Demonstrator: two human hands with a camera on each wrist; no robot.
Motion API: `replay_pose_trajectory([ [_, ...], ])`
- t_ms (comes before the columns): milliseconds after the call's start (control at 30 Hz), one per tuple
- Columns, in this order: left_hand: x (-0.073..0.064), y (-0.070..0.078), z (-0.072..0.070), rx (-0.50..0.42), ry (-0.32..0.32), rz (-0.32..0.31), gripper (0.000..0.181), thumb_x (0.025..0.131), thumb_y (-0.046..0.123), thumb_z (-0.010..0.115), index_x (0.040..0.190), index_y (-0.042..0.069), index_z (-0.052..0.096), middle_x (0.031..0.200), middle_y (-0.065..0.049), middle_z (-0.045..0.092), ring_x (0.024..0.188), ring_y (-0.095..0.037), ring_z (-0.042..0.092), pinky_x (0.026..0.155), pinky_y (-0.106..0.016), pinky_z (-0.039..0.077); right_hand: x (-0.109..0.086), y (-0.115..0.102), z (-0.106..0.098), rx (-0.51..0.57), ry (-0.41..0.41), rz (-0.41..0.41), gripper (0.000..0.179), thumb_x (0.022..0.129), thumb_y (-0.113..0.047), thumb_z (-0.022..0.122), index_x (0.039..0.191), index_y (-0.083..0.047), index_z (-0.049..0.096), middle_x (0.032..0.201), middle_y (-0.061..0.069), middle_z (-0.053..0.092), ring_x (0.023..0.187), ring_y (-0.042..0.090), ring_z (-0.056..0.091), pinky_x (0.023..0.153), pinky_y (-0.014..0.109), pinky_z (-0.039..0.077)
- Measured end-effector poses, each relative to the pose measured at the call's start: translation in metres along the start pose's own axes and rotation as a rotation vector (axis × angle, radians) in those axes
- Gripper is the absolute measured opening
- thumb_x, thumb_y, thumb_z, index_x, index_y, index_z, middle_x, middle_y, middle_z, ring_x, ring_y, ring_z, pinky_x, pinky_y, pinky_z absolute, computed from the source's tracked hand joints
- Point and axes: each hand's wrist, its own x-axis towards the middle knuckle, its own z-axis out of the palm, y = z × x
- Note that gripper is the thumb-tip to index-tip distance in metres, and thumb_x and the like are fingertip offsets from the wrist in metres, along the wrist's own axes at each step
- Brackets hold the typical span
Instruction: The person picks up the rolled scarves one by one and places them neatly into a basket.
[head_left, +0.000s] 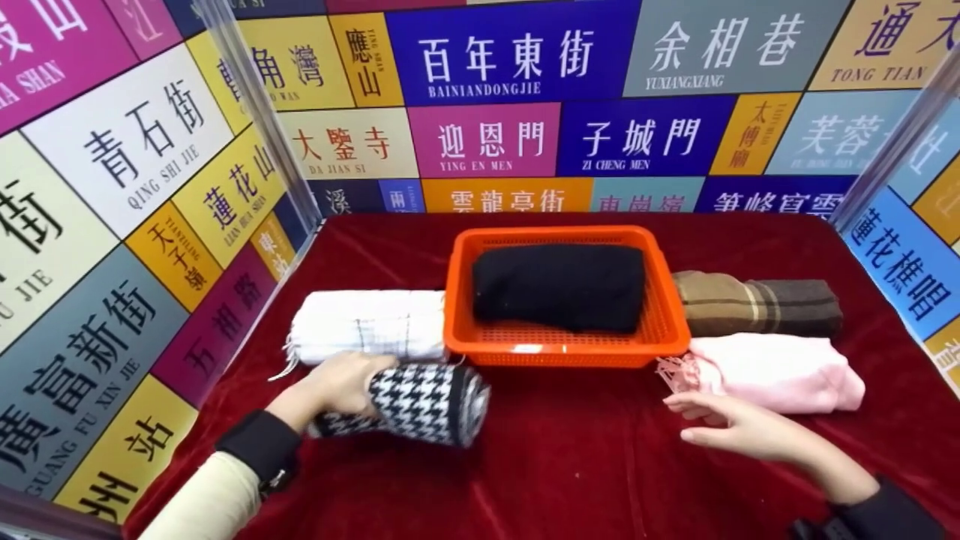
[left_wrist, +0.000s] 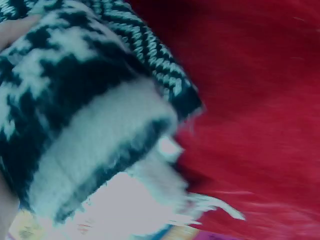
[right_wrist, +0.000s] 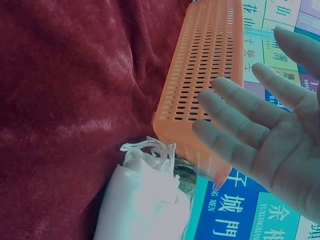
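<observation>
My left hand [head_left: 349,382] grips a rolled black-and-white houndstooth scarf [head_left: 420,401], just in front of a white rolled scarf [head_left: 367,322] with fringe. In the left wrist view the houndstooth scarf [left_wrist: 65,90] fills the upper left, its layered end showing. Over on the other side, my right hand [head_left: 750,427] hovers near a pink rolled scarf [head_left: 780,375] and holds nothing. Its fingers look straight and spread in the right wrist view. An orange basket [head_left: 562,358] stands at the back middle with a black rolled cloth [head_left: 559,285] inside.
Right of the basket lies a brown striped rolled scarf [head_left: 757,304], behind the pink one. Dark red velvet [head_left: 570,465] covers the table. Panels with printed street names [head_left: 487,139] wall in the back and sides.
</observation>
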Motion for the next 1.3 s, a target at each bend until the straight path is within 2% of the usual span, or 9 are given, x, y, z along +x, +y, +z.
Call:
replay_pose_trajectory([
  [133,0.030,0.040,-0.006,-0.026,0.067,0.022,0.053,0.055,0.036,0.077,0.100,0.017,0.057,0.084,0.004,0.065,0.074,-0.017,0.062,0.064,-0.037,0.050,0.003,-0.005,-0.001,0.005,0.068,0.037,0.035,0.088,-0.009,0.059,0.120,0.002,0.053,0.112,0.009,0.061,0.101,-0.005,0.053,0.081,0.019,0.047],
  [267,0.064,0.089,-0.002,0.013,0.062,0.093,0.052,0.054,0.039,0.077,0.097,0.018,0.057,0.084,0.003,0.065,0.074,-0.016,0.063,0.063,-0.035,0.050,0.014,-0.010,-0.003,0.039,0.198,0.025,0.031,0.086,-0.002,0.058,0.115,0.008,0.054,0.110,-0.008,0.060,0.100,-0.005,0.054,0.081,0.013,0.045],
  [367,0.094,0.124,0.002,0.044,0.011,0.081,0.050,0.055,0.041,0.077,0.095,0.019,0.056,0.080,0.004,0.064,0.070,-0.016,0.062,0.058,-0.035,0.048,0.026,-0.017,-0.005,0.068,0.312,0.023,0.028,0.085,0.001,0.058,0.112,0.010,0.055,0.107,-0.007,0.062,0.092,-0.004,0.057,0.075,0.010,0.045],
  [467,0.125,0.153,0.011,0.044,-0.074,0.003,0.051,0.056,0.041,0.077,0.095,0.018,0.054,0.078,0.004,0.063,0.069,-0.016,0.061,0.054,-0.034,0.047,0.040,-0.024,-0.004,0.073,0.380,0.035,0.028,0.086,0.000,0.058,0.113,0.007,0.058,0.107,0.009,0.065,0.092,-0.003,0.058,0.075,0.010,0.044],
  [633,0.168,0.182,0.036,0.040,-0.216,-0.106,0.056,0.056,0.040,0.081,0.098,0.018,0.053,0.084,0.001,0.065,0.076,-0.017,0.062,0.058,-0.034,0.048,0.059,-0.024,0.005,-0.043,0.299,0.025,0.031,0.086,-0.009,0.061,0.115,0.003,0.058,0.109,0.016,0.063,0.098,0.014,0.060,0.085,0.026,0.048],
  [767,0.186,0.190,0.056,0.061,-0.260,-0.112,0.059,0.054,0.042,0.083,0.099,0.018,0.052,0.090,-0.001,0.067,0.081,-0.019,0.063,0.062,-0.034,0.049,0.065,-0.013,0.018,-0.221,0.131,0.012,0.039,0.084,-0.020,0.065,0.117,0.001,0.057,0.111,0.014,0.062,0.101,0.029,0.058,0.087,0.042,0.045],
  [867,0.189,0.185,0.067,0.060,-0.265,-0.109,0.061,0.055,0.043,0.083,0.100,0.017,0.051,0.093,-0.001,0.066,0.084,-0.019,0.062,0.065,-0.035,0.049,0.070,-0.002,0.026,-0.311,-0.002,0.037,0.050,0.081,-0.028,0.068,0.120,0.000,0.055,0.116,0.015,0.060,0.106,0.031,0.055,0.090,0.046,0.042],
  [1067,0.177,0.165,0.075,-0.044,-0.275,-0.129,0.080,0.055,0.049,0.081,0.120,0.018,0.047,0.107,-0.006,0.062,0.095,-0.024,0.060,0.076,-0.040,0.048,0.078,0.017,0.033,-0.324,-0.131,0.163,0.072,0.070,-0.033,0.075,0.129,-0.004,0.047,0.122,0.018,0.054,0.110,0.033,0.051,0.092,0.049,0.039],
  [1300,0.160,0.142,0.075,-0.106,-0.376,-0.174,0.105,0.052,0.056,0.081,0.139,0.027,0.030,0.125,-0.009,0.054,0.108,-0.026,0.055,0.086,-0.041,0.046,0.076,0.026,0.033,-0.298,-0.224,0.292,0.092,0.060,-0.031,0.081,0.137,-0.010,0.035,0.128,0.022,0.046,0.114,0.037,0.046,0.094,0.052,0.037],
])
